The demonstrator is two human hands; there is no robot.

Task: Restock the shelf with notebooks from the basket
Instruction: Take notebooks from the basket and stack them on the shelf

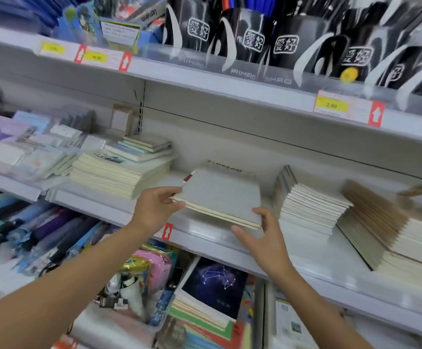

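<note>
Two bare hands hold a thin stack of grey notebooks [220, 195] over the middle shelf [205, 229] of a stationery display. The left hand [158, 209] pinches the stack's near left corner, fingers curled round its edge. The right hand [265, 239] is spread with fairly straight fingers, its fingertips touching the near right corner and gripping nothing. The stack sits partly over a notebook printed DREAM [230, 170] lying flat at the back of the shelf. It occupies the gap between a tall cream pile [119, 175] on the left and a slanted pile [310, 205] on the right. Its near edge appears to be just above the shelf lip. The basket is not in view. To finish this placement well, the person would probably lower the near edge, keeping the stack level. The right fingertips could then nudge it back until its edges sit square over the DREAM notebook. It should stay clear of the leaning pile on the right, which looks easy to topple.
</note>
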